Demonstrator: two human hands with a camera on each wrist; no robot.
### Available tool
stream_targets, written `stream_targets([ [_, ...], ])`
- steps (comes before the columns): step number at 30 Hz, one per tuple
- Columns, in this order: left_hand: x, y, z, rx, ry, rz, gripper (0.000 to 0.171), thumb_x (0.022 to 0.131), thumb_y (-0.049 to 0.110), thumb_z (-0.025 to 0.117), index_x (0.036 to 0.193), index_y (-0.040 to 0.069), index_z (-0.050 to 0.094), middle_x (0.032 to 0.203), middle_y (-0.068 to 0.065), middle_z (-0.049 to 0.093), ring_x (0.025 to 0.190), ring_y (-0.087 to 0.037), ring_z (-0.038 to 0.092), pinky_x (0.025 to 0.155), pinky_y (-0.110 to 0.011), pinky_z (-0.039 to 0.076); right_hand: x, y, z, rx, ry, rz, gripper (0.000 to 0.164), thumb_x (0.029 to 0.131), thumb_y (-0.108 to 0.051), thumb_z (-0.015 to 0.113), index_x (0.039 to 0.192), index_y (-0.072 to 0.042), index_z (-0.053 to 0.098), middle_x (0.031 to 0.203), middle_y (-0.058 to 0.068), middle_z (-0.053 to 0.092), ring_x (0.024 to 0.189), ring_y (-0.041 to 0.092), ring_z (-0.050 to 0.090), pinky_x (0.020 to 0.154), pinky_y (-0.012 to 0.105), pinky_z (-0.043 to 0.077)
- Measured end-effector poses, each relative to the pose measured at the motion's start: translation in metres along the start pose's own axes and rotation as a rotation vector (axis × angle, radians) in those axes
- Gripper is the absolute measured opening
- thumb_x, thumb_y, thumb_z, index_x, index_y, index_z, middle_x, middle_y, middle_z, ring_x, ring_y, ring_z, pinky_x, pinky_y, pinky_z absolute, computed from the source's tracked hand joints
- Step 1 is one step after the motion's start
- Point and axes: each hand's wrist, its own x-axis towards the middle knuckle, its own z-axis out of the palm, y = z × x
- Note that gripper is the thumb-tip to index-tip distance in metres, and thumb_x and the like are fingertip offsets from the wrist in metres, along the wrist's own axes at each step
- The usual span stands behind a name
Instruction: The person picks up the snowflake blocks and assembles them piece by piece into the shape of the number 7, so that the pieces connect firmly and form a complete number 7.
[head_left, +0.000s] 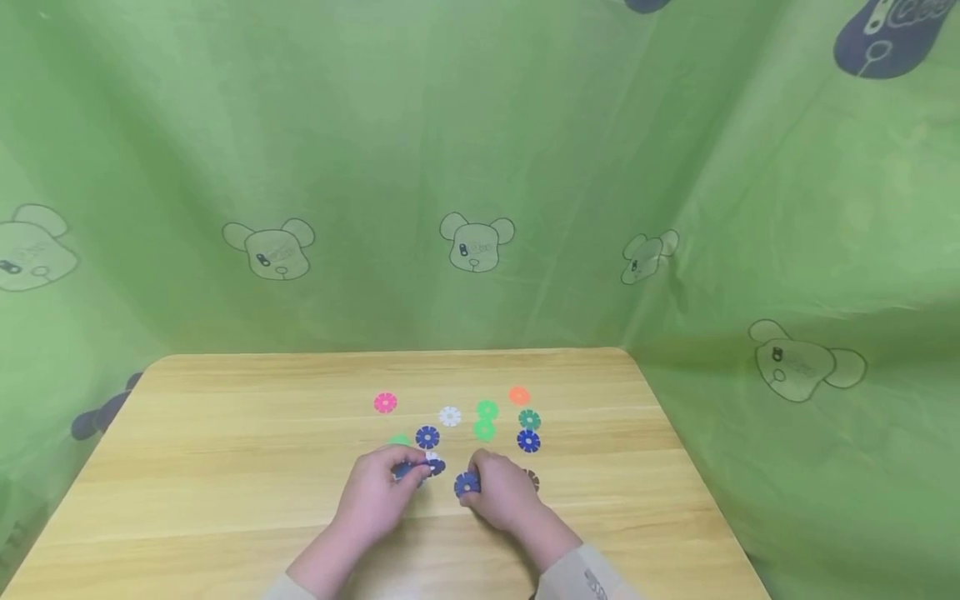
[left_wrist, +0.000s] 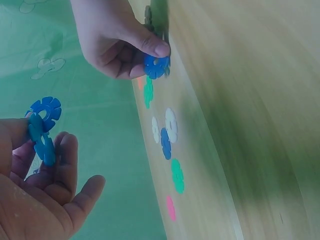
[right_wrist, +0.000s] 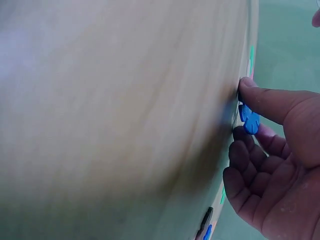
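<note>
My left hand (head_left: 375, 493) pinches a small cluster of slotted plastic discs between thumb and fingers. In the left wrist view, this cluster shows a blue disc (left_wrist: 54, 111) joined at an angle to lighter blue discs (left_wrist: 46, 151). To its right, just above the table, my right hand (head_left: 510, 496) holds a single blue slotted disc (head_left: 467, 484) by thumb and fingertips. The right wrist view shows that disc (right_wrist: 251, 124) between thumb and index finger, the other fingers curled loosely. A white disc (head_left: 432, 456) lies just behind the left fingertips.
On the wooden table (head_left: 225, 467) beyond the hands lie more discs: pink (head_left: 386, 403), white (head_left: 450, 417), blue (head_left: 427, 437), green (head_left: 487, 409), orange (head_left: 519, 396) and teal (head_left: 529, 419). A brown disc (head_left: 533, 480) is partly behind the right hand. Green cloth (head_left: 390, 167) hangs around the table.
</note>
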Motion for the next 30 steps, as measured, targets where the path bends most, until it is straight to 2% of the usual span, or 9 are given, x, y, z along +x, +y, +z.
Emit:
stream_targets([
  [5, 0.0, -0.001, 0.0, -0.02, -0.006, -0.007, 0.006, 0.095, 0.012, 0.078, 0.101, 0.012, 0.078, 0.11, -0.006, 0.078, 0.082, -0.011, 0.066, 0.07, -0.021, 0.058, -0.005, 0.0, -0.001, 0.054, 0.01, -0.011, 0.021, 0.092, -0.018, 0.081, 0.104, -0.013, 0.065, 0.083, -0.005, 0.063, 0.074, 0.013, 0.06, 0.071, 0.038, 0.058],
  [9, 0.001, -0.002, 0.001, -0.028, -0.006, -0.011, 0.007, 0.095, 0.012, 0.078, 0.102, 0.011, 0.078, 0.11, -0.008, 0.078, 0.073, -0.011, 0.063, 0.065, -0.022, 0.057, -0.009, 0.0, -0.008, 0.14, 0.028, -0.042, 0.014, 0.093, -0.012, 0.078, 0.101, -0.011, 0.066, 0.079, -0.007, 0.059, 0.072, 0.01, 0.057, 0.068, 0.033, 0.056],
  [11, 0.002, -0.002, 0.001, -0.026, -0.003, -0.011, 0.006, 0.095, 0.012, 0.078, 0.101, 0.011, 0.078, 0.11, -0.007, 0.078, 0.074, -0.011, 0.064, 0.067, -0.024, 0.058, -0.011, 0.0, -0.013, 0.185, 0.038, -0.059, 0.013, 0.093, -0.011, 0.079, 0.099, -0.011, 0.067, 0.078, -0.008, 0.058, 0.071, 0.009, 0.056, 0.067, 0.029, 0.055],
  [13, 0.002, -0.002, 0.001, -0.022, -0.001, -0.011, 0.005, 0.095, 0.013, 0.078, 0.1, 0.012, 0.078, 0.11, -0.006, 0.078, 0.081, -0.012, 0.066, 0.074, -0.03, 0.061, -0.014, -0.002, -0.018, 0.236, 0.052, -0.069, 0.013, 0.093, -0.01, 0.08, 0.098, -0.011, 0.068, 0.078, -0.009, 0.058, 0.071, 0.008, 0.056, 0.067, 0.026, 0.054],
  [17, 0.002, -0.001, 0.002, -0.017, -0.005, -0.014, 0.005, 0.095, 0.014, 0.079, 0.099, 0.014, 0.078, 0.11, -0.004, 0.078, 0.092, -0.015, 0.069, 0.083, -0.04, 0.063, -0.019, -0.007, -0.032, 0.384, 0.088, -0.084, 0.013, 0.092, -0.007, 0.08, 0.099, -0.007, 0.07, 0.082, -0.006, 0.062, 0.074, 0.009, 0.06, 0.068, 0.023, 0.058],
  [20, 0.002, -0.001, 0.002, -0.015, -0.009, -0.015, 0.005, 0.095, 0.014, 0.078, 0.1, 0.013, 0.078, 0.11, -0.004, 0.078, 0.09, -0.013, 0.068, 0.08, -0.033, 0.062, -0.022, -0.012, -0.042, 0.497, 0.12, -0.096, 0.014, 0.091, -0.005, 0.08, 0.102, -0.003, 0.07, 0.083, -0.003, 0.065, 0.074, 0.011, 0.061, 0.068, 0.023, 0.059],
  [24, 0.002, -0.002, 0.002, -0.004, -0.007, -0.013, 0.006, 0.095, 0.014, 0.078, 0.101, 0.014, 0.078, 0.109, -0.004, 0.078, 0.085, -0.01, 0.066, 0.074, -0.024, 0.058, -0.024, -0.019, -0.051, 0.587, 0.151, -0.117, 0.014, 0.091, -0.002, 0.08, 0.101, -0.001, 0.071, 0.083, 0.0, 0.068, 0.071, 0.012, 0.062, 0.064, 0.023, 0.059],
  [30, 0.002, -0.002, 0.002, 0.008, -0.008, -0.006, 0.006, 0.095, 0.013, 0.079, 0.1, 0.014, 0.078, 0.109, -0.004, 0.078, 0.086, -0.01, 0.066, 0.073, -0.023, 0.057, -0.025, -0.024, -0.057, 0.69, 0.142, -0.104, 0.012, 0.092, 0.001, 0.077, 0.101, 0.001, 0.07, 0.084, 0.003, 0.072, 0.071, 0.014, 0.068, 0.065, 0.026, 0.062],
])
